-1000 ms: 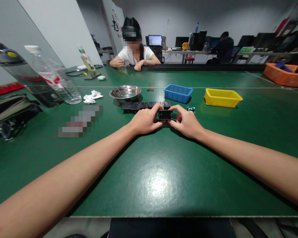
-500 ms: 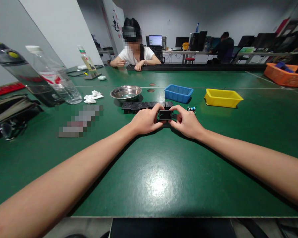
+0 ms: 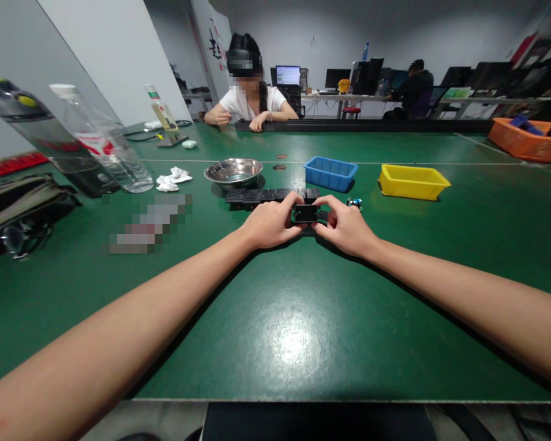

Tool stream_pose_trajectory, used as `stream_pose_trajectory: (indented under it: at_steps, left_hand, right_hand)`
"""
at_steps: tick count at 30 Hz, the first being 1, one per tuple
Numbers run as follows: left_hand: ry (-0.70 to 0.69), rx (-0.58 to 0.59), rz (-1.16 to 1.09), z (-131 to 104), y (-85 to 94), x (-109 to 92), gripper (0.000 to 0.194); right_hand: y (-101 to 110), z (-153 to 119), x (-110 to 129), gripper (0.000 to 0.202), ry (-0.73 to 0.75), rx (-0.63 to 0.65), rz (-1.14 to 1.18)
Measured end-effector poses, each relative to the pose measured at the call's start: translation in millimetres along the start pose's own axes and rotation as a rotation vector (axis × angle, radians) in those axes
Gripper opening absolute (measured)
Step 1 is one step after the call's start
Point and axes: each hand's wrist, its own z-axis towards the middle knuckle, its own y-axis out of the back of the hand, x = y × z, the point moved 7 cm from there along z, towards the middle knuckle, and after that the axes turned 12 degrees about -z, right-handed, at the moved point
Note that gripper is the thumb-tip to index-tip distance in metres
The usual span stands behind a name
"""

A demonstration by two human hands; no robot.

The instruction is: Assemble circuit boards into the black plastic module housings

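A small black rectangular box-like part [image 3: 306, 213] with a pale edge is pinched between my two hands, just above the green table. My left hand [image 3: 272, 223] grips its left side with thumb and fingers. At its right side my right hand [image 3: 343, 225] holds it the same way. Right behind my hands runs a row of several similar black blocks [image 3: 250, 197], partly hidden by my fingers. Beyond my right hand lies a small blue and silver item [image 3: 354, 203], too small to name.
Behind the row are a steel bowl [image 3: 234, 173], a blue bin [image 3: 330, 174] and a yellow bin [image 3: 413, 182]. Bottles [image 3: 103, 147], crumpled tissue [image 3: 173, 179] and a bag [image 3: 21, 205] stand left. An orange basket [image 3: 528, 142] is far right. A person [image 3: 252, 101] sits opposite.
My hands and the black part stay practically still. Across the table, the other person's raised hand has shifted slightly, and the thin tool in it no longer shows clearly.
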Motion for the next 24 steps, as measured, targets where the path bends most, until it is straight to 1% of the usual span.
stream_pose_trajectory:
  at_steps: [24]
  left_hand:
    - [-0.002,0.007,-0.006,-0.1,-1.5,0.6,0.037]
  right_hand:
    - [-0.5,0.2,0.0,0.029,-0.003,0.011,-0.007]
